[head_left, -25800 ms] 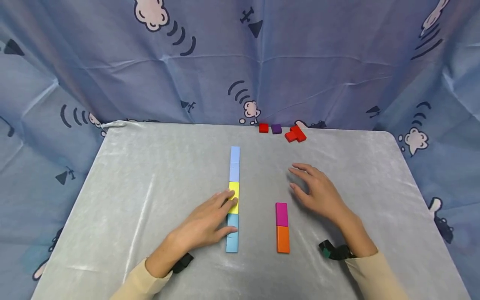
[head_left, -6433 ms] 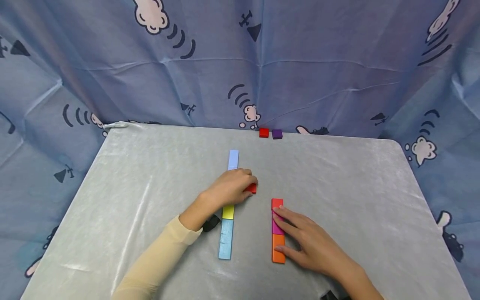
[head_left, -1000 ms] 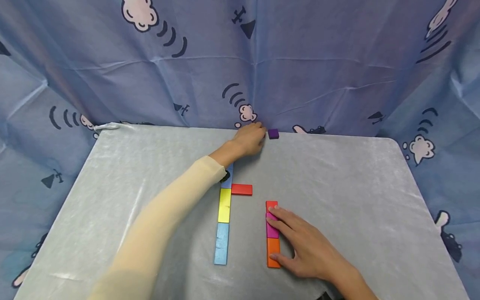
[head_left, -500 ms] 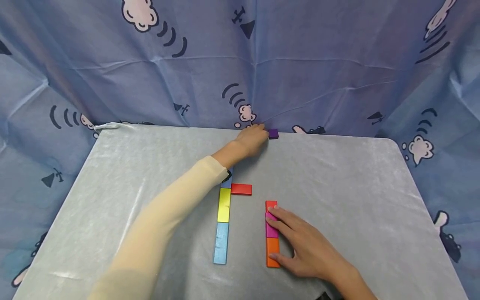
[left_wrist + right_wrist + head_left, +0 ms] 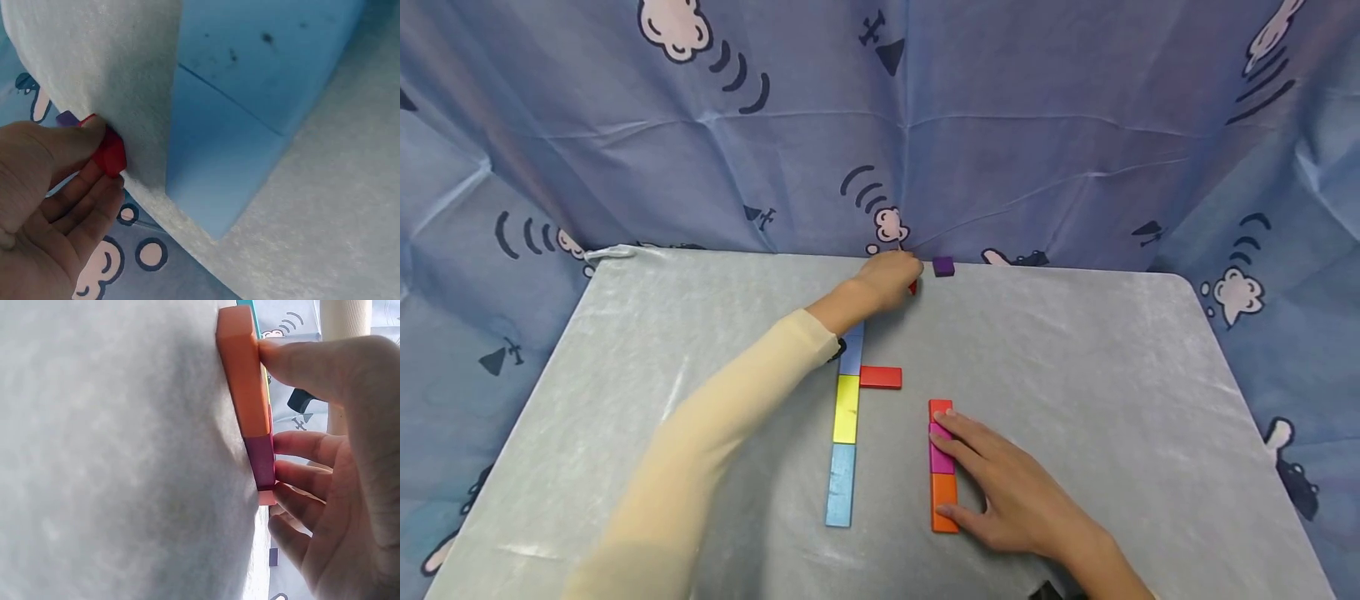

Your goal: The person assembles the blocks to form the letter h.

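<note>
At the far table edge, my left hand (image 5: 887, 279) pinches a small red block (image 5: 111, 153) between thumb and fingers; in the head view only a corner shows. Just right of it lies a purple block (image 5: 943, 267). Fingertips of my right hand (image 5: 1015, 492) rest on a column made of an orange block (image 5: 944, 492), a magenta block (image 5: 942, 458) and a red block at its top (image 5: 940, 408). To the left runs a longer column: light blue (image 5: 841, 483), yellow (image 5: 846, 408) and periwinkle blocks (image 5: 851, 354). Another red block (image 5: 881, 377) sticks out sideways from it.
A grey cloth covers the table (image 5: 1075, 350). Behind and at both sides hangs a blue patterned curtain (image 5: 1037, 125). My left sleeve (image 5: 722, 425) passes over the table left of the long column and hides part of its far end.
Red blocks from the back now top the orange-magenta column and jut from the long column. In the last second, my left hand has drawn the last red block from beside the purple one.
</note>
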Tool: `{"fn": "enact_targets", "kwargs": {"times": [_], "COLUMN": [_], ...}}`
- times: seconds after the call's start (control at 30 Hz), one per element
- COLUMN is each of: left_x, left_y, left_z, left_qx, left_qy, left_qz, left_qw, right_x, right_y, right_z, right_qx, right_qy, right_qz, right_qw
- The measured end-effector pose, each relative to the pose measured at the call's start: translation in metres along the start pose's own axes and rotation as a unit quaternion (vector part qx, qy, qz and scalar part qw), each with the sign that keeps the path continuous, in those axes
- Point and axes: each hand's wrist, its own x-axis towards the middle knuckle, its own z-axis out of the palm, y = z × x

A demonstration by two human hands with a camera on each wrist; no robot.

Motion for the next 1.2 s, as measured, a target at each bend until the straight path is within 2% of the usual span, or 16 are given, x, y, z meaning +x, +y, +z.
{"fn": "enact_targets", "kwargs": {"times": [0.17,0.27,0.43,0.57,0.7,0.9,1.07,1.2], "left_x": [-0.007,-0.015,-0.033,-0.048,-0.061,-0.070,-0.079,-0.085], "left_y": [-0.002,0.000,0.011,0.022,0.033,0.048,0.054,0.056], "left_z": [0.000,0.001,0.004,0.005,0.006,0.005,0.010,0.014], "left_qx": [-0.026,-0.044,-0.074,-0.098,-0.103,-0.094,-0.094,-0.096], "left_qy": [0.008,0.016,0.014,0.006,-0.009,-0.018,-0.029,-0.031], "left_qz": [0.005,0.016,0.046,0.053,0.060,0.082,0.090,0.093], "left_qw": [0.9996,0.9988,0.9961,0.9937,0.9928,0.9920,0.9911,0.9906], "right_x": [0.001,0.001,0.001,0.001,0.001,-0.001,-0.001,0.000], "right_y": [0.000,-0.001,-0.002,-0.002,-0.001,0.001,0.002,0.001], "right_z": [0.001,0.001,0.000,0.000,0.000,0.000,0.001,0.001], "right_qx": [-0.002,0.001,0.004,0.004,0.015,0.008,0.007,0.011], "right_qy": [0.003,-0.004,-0.010,-0.007,-0.004,0.014,0.035,0.028], "right_qz": [-0.002,0.002,0.008,0.012,0.007,0.000,-0.019,-0.016], "right_qw": [1.0000,1.0000,0.9999,0.9999,0.9999,0.9999,0.9992,0.9994]}}
